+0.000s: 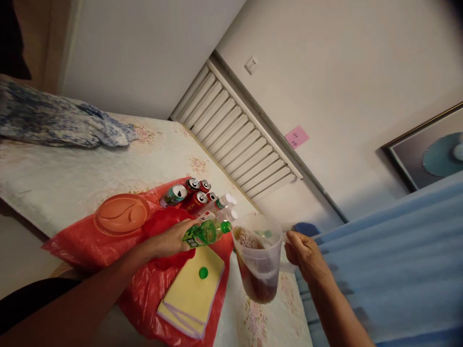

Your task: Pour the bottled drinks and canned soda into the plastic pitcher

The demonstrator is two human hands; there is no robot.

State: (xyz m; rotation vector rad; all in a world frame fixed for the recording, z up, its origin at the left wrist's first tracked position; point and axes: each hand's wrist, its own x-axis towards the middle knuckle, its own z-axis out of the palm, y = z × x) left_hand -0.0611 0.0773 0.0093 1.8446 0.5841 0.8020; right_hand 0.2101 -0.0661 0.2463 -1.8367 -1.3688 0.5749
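My left hand (pixel 173 238) is closed round a green-labelled plastic bottle (pixel 206 233). The bottle lies tilted, its neck by the near rim of a clear plastic pitcher (pixel 257 270). Brown liquid with some foam fills part of the pitcher, which is tilted. On the right, my right hand (pixel 304 250) grips the pitcher by its handle. Below the bottle, a green bottle cap (pixel 203 273) rests on folded yellow cloths (pixel 193 294). Whether liquid is flowing from the bottle I cannot tell.
Red plastic sheeting (pixel 144 299) covers part of the floral-clothed table (pixel 162 149). On it stand an orange-red round dish (pixel 122 214), several drink cans (pixel 195 202) and clear bottles (pixel 224 200). Patterned fabric (pixel 65 115) lies far left; a radiator (pixel 235 130) and blue curtain (pixel 390 255) border the table.
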